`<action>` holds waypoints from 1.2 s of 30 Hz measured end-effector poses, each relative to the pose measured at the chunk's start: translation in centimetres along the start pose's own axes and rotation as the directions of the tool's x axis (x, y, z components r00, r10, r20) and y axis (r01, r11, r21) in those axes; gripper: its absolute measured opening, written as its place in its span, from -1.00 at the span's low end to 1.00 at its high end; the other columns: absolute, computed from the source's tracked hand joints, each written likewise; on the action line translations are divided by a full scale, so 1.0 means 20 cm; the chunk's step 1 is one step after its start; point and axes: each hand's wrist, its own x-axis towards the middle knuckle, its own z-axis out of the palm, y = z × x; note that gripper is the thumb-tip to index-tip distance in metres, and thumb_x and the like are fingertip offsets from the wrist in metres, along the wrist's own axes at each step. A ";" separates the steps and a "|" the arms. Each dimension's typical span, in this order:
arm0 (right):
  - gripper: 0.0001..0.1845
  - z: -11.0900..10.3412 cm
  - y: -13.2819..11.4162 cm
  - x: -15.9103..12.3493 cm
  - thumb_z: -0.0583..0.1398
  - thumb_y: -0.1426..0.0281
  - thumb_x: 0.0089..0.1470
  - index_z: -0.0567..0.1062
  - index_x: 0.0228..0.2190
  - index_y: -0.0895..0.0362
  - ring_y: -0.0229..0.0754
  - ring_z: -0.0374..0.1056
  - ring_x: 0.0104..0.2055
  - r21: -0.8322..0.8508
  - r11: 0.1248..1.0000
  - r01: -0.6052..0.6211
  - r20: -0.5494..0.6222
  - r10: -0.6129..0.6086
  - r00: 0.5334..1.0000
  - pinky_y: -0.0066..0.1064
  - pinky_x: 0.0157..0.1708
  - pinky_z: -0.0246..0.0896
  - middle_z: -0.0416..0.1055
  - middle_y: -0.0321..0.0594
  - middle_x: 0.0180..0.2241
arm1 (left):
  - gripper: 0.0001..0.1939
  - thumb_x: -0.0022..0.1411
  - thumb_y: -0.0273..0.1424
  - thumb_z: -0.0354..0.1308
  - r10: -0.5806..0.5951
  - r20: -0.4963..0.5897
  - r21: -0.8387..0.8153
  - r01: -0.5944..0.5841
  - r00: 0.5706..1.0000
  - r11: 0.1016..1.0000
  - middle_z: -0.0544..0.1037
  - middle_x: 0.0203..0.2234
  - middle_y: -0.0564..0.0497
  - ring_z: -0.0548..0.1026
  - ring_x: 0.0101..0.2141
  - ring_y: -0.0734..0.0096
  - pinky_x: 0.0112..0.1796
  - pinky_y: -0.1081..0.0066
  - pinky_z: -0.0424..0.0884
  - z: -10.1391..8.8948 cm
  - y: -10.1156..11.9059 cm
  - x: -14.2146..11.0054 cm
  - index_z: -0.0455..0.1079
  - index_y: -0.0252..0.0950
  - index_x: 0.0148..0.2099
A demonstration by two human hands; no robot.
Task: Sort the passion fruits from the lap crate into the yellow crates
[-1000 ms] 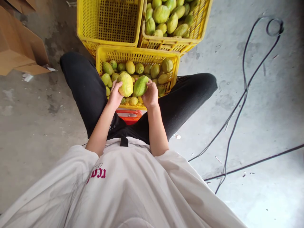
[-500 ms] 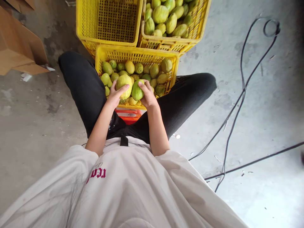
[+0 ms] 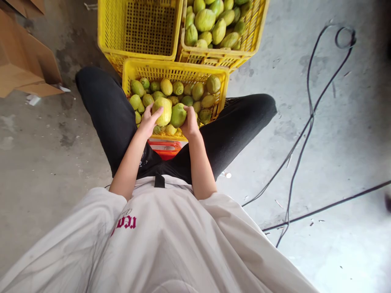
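Observation:
Over the near yellow crate [image 3: 175, 65], my left hand [image 3: 149, 121] is wrapped round a large yellow lemon [image 3: 164, 111], its thumb lying on top. My right hand [image 3: 191, 123] grips a greener lemon [image 3: 177, 115] from its right side. The two fruits are side by side and seem to touch or nearly touch. Beneath and beyond them, several yellow and green lemons [image 3: 198, 90] lie loose in the same crate, which stands between my knees. My hands and the held fruits hide part of its contents.
Behind the near crate stand a yellow crate [image 3: 139, 53] with a bare slotted bottom and another crate [image 3: 214, 55] heaped with lemons. An open cardboard box [image 3: 27, 61] is on the left. Black cables [image 3: 311, 118] loop across the concrete floor at right.
The yellow lemon has shifted slightly right in my left hand. The green lemon has turned in my right hand, showing more of its surface, as my fingers moved to its side.

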 end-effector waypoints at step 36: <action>-0.28 0.07 -0.03 -0.04 0.54 -0.33 -0.17 0.51 -0.16 -0.21 0.23 0.51 0.37 -0.067 0.984 0.167 0.074 -0.162 0.984 0.08 0.10 0.60 0.71 -0.25 -0.25 | -0.06 -0.04 0.18 0.78 0.232 0.260 0.123 -0.270 0.937 0.955 0.81 0.14 -0.01 0.49 0.56 -0.34 0.30 -0.16 0.63 -0.14 -0.08 0.15 0.63 0.09 0.33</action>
